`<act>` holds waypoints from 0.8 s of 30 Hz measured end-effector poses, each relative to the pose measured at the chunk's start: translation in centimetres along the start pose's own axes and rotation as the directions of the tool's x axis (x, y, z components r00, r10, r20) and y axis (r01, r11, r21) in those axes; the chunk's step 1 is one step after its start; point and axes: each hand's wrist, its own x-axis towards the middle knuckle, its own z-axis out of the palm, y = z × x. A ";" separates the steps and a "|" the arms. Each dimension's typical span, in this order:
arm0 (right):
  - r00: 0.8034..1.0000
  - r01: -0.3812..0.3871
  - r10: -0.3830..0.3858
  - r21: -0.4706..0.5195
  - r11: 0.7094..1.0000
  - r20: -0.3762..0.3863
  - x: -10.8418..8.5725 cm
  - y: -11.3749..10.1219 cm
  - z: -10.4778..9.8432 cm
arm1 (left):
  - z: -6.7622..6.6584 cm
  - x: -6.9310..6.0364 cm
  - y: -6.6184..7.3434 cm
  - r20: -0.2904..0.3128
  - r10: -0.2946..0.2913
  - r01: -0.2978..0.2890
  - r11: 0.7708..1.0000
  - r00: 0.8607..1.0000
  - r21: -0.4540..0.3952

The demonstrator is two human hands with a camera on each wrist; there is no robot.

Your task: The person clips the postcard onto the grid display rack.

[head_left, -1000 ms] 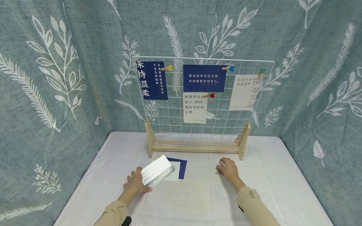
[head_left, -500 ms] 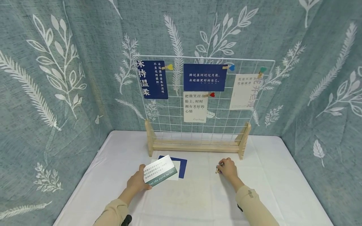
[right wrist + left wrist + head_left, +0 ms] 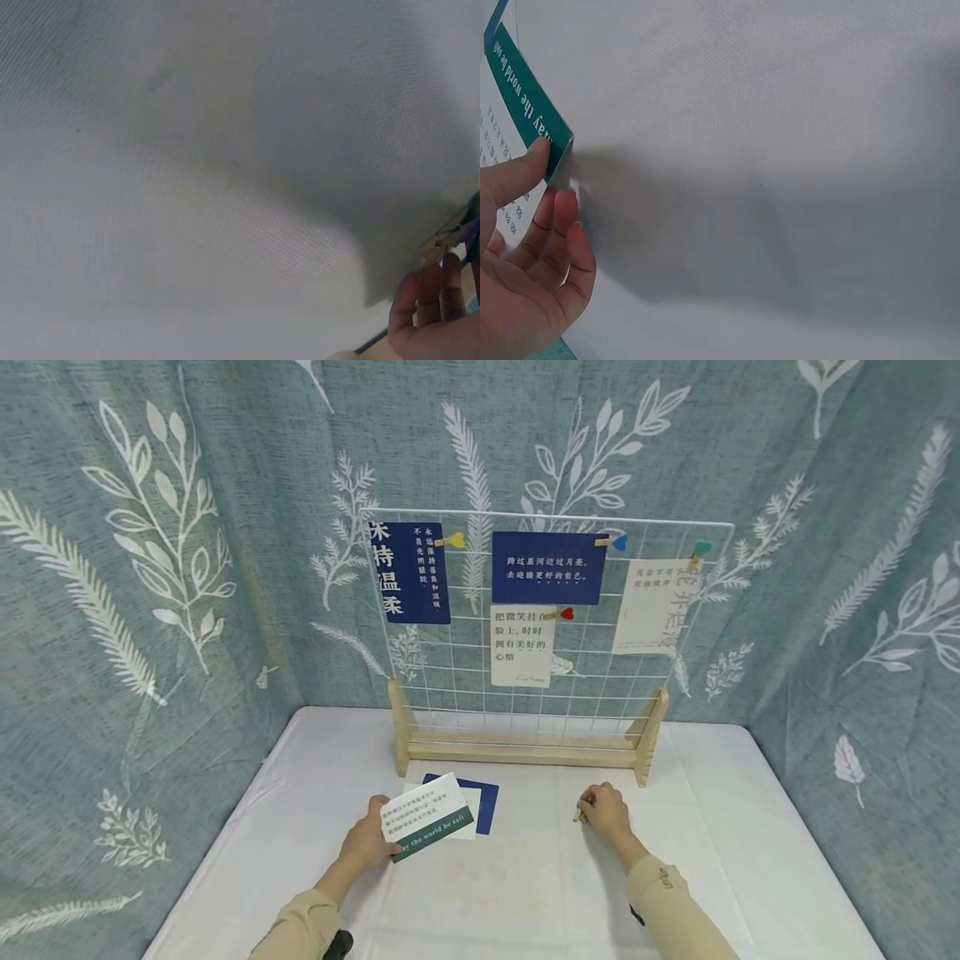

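My left hand (image 3: pixel 365 839) grips a white card with a green band (image 3: pixel 427 817) by its left end, raised and tilted over other cards. In the left wrist view the thumb lies on the green band (image 3: pixel 526 97) and the fingers are behind the card. Beneath it lie a white card (image 3: pixel 470 827) and a dark blue card (image 3: pixel 486 810), partly hidden. Low over the table at the right, my right hand (image 3: pixel 606 810) pinches a wooden clothespin (image 3: pixel 579 815). The right wrist view shows the clothespin (image 3: pixel 441 241) with something purple (image 3: pixel 469 231) beside it at the frame's edge.
A white wire grid (image 3: pixel 592 689) stands in a wooden base (image 3: pixel 525 752) behind the hands. Several cards hang there on heart clothespins, among them a blue card (image 3: pixel 547 589) and a white card (image 3: pixel 517 668). A patterned curtain (image 3: pixel 285 460) surrounds the white-covered table (image 3: pixel 517 893).
The left hand has turned the card so its print and green band face up more plainly. The right hand's fingers have closed in on the clothespin, staying in about the same place.
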 end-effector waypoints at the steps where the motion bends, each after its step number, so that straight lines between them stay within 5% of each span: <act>1: 1.000 -0.006 0.006 0.001 1.000 0.008 0.0 0.1 0.0 | 0.0 0.0 0.0 0.001 0.003 -0.003 1.000 1.000 -0.003; 13: 0.995 0.033 -0.049 0.167 0.985 0.093 0.1 1.1 -1.1 | -0.3 0.7 0.3 -0.002 0.032 -0.032 0.996 1.000 -0.087; 24: 0.995 0.026 -0.043 0.183 0.983 0.090 0.0 1.6 -0.7 | -0.5 1.0 1.2 -0.013 -0.002 -0.001 0.979 1.000 -0.205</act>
